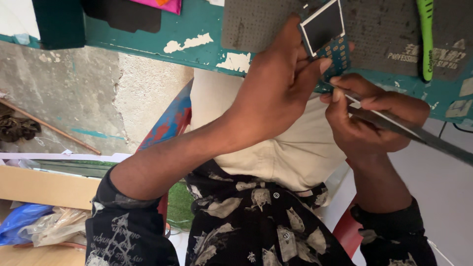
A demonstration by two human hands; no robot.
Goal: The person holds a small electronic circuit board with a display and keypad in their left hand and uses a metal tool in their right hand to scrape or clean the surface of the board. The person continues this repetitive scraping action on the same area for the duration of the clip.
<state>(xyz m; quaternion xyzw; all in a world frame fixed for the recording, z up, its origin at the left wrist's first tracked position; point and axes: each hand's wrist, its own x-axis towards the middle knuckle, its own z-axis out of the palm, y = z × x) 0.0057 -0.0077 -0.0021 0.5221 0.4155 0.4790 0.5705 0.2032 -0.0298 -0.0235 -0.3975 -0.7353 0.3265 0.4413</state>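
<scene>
The left hand (pixel 276 93) holds a small circuit board (pixel 331 44) just at the edge of the teal tabletop (pixel 197 34), its fingers closed around the board from the side, with the thumb pressed near the lower end. The board is a narrow piece: the upper part is a dark screen with a white frame, the lower part is blue-green with rows of small pale contacts. It is lifted and tilted a little, not lying flat, and it partly covers the grey work mat (pixel 256 22) behind it.

The right hand (pixel 367 118) is clenched on a pair of metal tweezers (pixel 394 125) — the fingers pinch the thin arms, and the tip goes towards the lower edge of the board, where the two hands nearly meet. Whether the tip already touches the board I cannot tell; the fingers hide it.

As I judge it, the work on the board is in the middle: the screen part is still attached and nothing lies apart from it.

A green toothbrush (pixel 426 34) rests on the mat — well to the right of the board.
</scene>
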